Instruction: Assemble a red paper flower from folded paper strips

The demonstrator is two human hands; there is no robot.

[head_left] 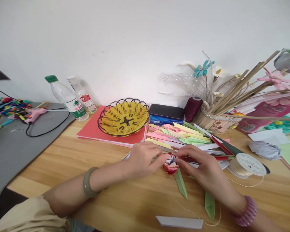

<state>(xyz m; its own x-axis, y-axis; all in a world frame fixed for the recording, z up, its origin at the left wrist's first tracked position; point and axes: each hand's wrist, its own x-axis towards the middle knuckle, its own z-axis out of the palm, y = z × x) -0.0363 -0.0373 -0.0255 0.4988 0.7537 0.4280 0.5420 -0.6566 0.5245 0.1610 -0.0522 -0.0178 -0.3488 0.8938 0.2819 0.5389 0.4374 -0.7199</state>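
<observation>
From the head camera's side, I see both hands drawn in close together over the table [62, 164], with a small flower [171, 168] of red, pink and pale folded paper between their fingertips. The left hand [145, 160] pinches its left edge with the thumb, the other fingers bent in. The right hand [203, 166] has thumb and forefinger drawn narrow against its right edge. A green strip [181, 185] reaches from under the flower toward the near side; I can't tell whether it is joined on. A second green strip [209, 207] lies just below the right hand, and a white strip [180, 222] lies nearer than both hands, with a loose thread [183, 205] curling between it and the flower.

Just beyond the fingers spreads a heap of folded strips [181, 133] in pink, yellow, green and white. A thread reel [244, 164] sits to the right of the right hand, with a crumpled grey paper [264, 150] past it. Beyond the left hand, a yellow basket [125, 119] rests on red paper [87, 132], and two bottles lean farther left: one green-capped [67, 100], one white-capped [84, 98]. Beyond the heap, a phone [168, 111] lies on a blue pack [165, 120], beside a maroon spool [192, 109].
</observation>
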